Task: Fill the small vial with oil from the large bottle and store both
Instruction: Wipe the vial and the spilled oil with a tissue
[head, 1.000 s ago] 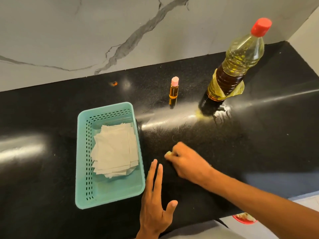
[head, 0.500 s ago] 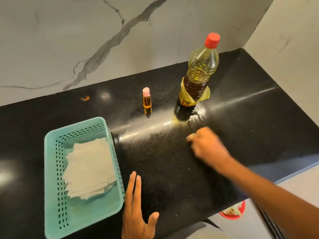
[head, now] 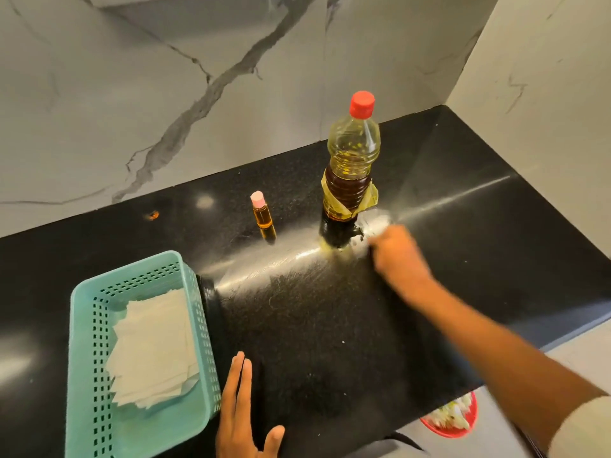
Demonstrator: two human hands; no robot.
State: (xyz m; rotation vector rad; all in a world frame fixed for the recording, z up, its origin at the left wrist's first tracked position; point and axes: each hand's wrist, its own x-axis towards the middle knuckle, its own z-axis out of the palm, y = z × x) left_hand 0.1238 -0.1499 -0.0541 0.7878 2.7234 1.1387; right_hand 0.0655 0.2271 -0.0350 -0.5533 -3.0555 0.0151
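R hand (head: 398, 256): mine, down on the black counter (head: 330, 325) just R of the large bottle's base, blurred. Fingers curled; whether they pinch a wipe I can't tell.
L hand (head: 243, 414): flat at the near counter edge, fingers spread, holding nothing, just beside the teal basket (head: 82, 342).
Large bottle (head: 350, 166): upright near the back wall, red cap (head: 362, 104) on, long axis vertical, oil in the lower part. Base sits in a shiny smear.
Small vial (head: 261, 211): upright, pink cap on, amber oil inside, L of the bottle, apart from it.
Key relation: bottle lies up and slightly L of my R hand, almost touching at the base; the vial is further L, roughly midway btwn both hands but nearer the back.
Nearer hand: R for the bottle, clearly. L is well apart from both.
Basket: holds white paper sheets (head: 155, 348) only.
Stage, my read: both capped, vial looks filled, so storing is what's left.
Next, my read: R hand rises along the vertical axis to grip the body mid-height; surface prob oily, so firm wrap.
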